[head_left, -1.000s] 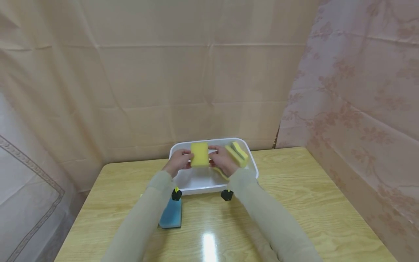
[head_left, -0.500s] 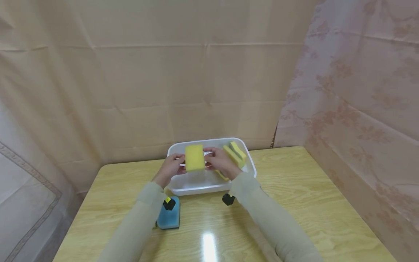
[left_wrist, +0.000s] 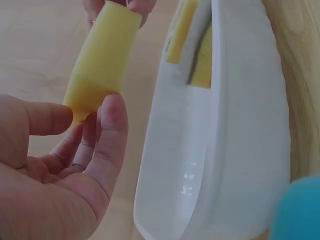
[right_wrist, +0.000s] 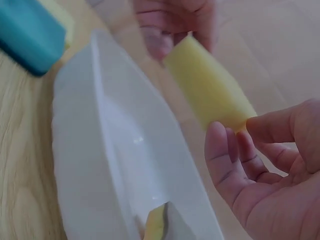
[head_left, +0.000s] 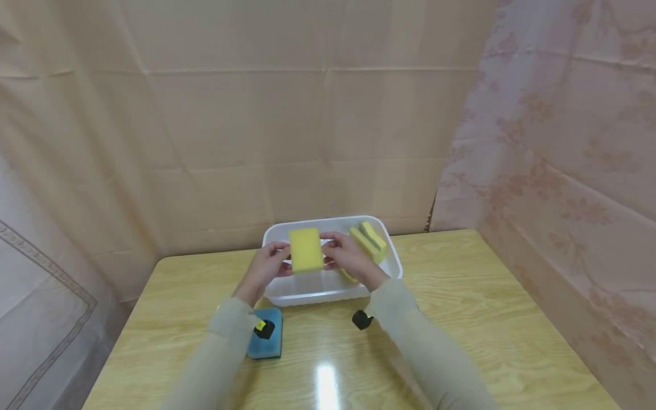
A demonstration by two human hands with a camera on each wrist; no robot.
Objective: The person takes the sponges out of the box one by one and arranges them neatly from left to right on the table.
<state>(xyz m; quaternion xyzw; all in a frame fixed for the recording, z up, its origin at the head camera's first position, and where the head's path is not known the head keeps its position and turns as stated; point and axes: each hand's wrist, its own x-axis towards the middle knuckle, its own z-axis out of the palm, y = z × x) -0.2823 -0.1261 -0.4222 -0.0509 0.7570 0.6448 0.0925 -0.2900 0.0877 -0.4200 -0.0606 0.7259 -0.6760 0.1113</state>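
Observation:
Held up over the white tray is a yellow sponge, its broad face toward the head camera. My left hand pinches its left edge between thumb and fingers. On the opposite edge, my right hand pinches it the same way. Both wrist views show the fingertips on the yellow sponge, with its far side hidden. Inside the tray's right part lie yellow sponges with grey layers, one of them partly covered by my right hand.
A blue sponge lies on the wooden table in front of the tray, under my left wrist. In the right wrist view, something pale yellow shows beside the blue sponge. A beige curtain hangs behind the table.
Both hands have brought the yellow sponge slightly left and nearer over the tray, still gripping its two edges. The left wrist has shifted left, over the blue sponge.

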